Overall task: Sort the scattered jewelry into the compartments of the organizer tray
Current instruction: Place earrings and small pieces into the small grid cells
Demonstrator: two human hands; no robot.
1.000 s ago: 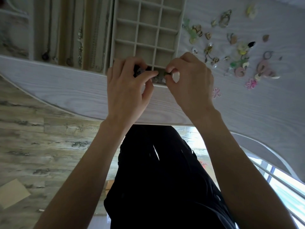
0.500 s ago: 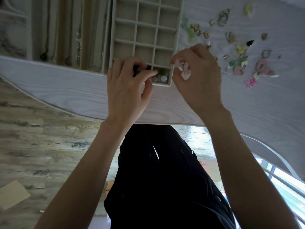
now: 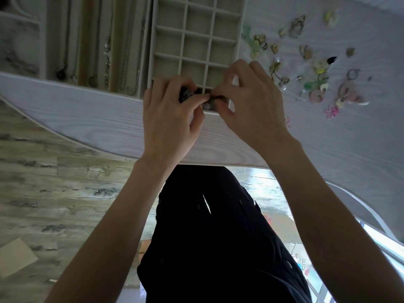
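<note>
A small dark piece of jewelry (image 3: 215, 97) sits pinched between the two hands just above the middle of the frame, right over the near row of the beige grid-compartment organizer tray (image 3: 197, 38), and it is too hidden by fingers to say what kind of piece it is. The right hand (image 3: 249, 101) has thumb and forefinger closed narrowly on it from the right side, while the left hand (image 3: 169, 112) comes in from the left with curled fingertips meeting it at the same spot and a dark patterned item (image 3: 185, 95) tucked under its fingers. Here is the relation that counts: the near-row cell lies directly below the pinch, so the drop looks like a short straight lowering, not a reach. Both hands are equally close; the right one seems to carry the hold. The loose pile of gold, green and pink earrings and charms (image 3: 310, 68) lies to the right of the tray on the pale wood-grain tabletop (image 3: 91, 119), nearer the right hand. Long-slot trays with chain necklaces (image 3: 107, 51) run along the upper left.
</note>
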